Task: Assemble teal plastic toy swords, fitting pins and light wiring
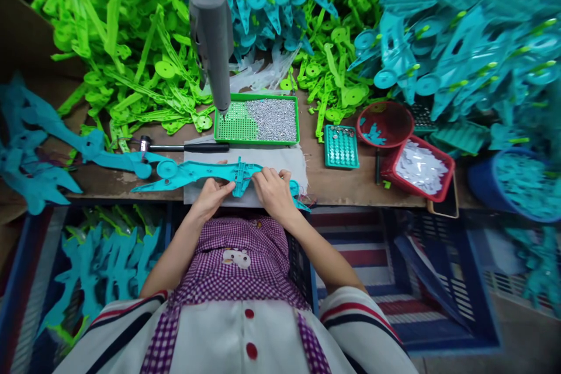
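Observation:
A long turquoise plastic part [197,173] lies across a grey cloth [284,158] at the table's front edge. My left hand [213,194] grips its middle from below, thumb on the near side. My right hand [272,188] is closed over the part just right of a raised crosspiece, fingertips pinched at it; anything small between them is hidden. Thin dark wires show by the part's right end. Behind the cloth sits a green tray [256,141] of small metal screws, with a grey electric screwdriver [213,47] hanging over its left half. A black-handled hammer [188,147] lies to the left.
Heaps of lime-green plastic parts [131,70] and turquoise parts [473,41] fill the back. At right stand a small teal tray [342,160], a red bowl [385,139], a red basket [447,178] of white pieces and a blue bucket [486,184]. Crates flank my lap.

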Demonstrator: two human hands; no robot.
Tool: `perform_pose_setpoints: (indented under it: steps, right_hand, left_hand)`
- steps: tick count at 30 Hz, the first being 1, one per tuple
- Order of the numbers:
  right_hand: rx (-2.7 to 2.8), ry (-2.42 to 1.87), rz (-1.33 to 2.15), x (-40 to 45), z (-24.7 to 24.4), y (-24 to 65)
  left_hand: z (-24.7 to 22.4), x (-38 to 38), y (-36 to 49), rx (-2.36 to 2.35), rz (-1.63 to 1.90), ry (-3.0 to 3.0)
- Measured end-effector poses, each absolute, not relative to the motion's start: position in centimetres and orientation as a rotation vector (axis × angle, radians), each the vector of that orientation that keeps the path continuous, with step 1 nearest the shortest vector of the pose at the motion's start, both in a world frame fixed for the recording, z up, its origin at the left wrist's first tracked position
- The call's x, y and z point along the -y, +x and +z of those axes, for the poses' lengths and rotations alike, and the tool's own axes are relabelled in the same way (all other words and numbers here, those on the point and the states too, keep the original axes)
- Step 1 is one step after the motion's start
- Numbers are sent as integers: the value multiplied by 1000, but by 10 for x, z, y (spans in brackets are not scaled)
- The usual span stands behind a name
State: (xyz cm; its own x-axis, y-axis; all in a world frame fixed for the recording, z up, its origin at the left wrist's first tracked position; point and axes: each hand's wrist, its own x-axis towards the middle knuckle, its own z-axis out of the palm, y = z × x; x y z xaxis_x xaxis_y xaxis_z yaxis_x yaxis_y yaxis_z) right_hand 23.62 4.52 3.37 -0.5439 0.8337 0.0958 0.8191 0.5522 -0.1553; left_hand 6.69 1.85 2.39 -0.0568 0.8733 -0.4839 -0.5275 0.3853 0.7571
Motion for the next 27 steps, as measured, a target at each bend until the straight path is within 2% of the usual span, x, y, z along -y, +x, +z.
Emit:
perform_pose_setpoints:
  steps: [14,27]
  right_hand:
    - [2597,-1358,127,-43,33,236]
    - [2427,-1390,506,-46,26,230]
  left_hand:
    - [12,-17,64,-1190,1182,191]
    - [8,-17,64,-1193,1190,360]
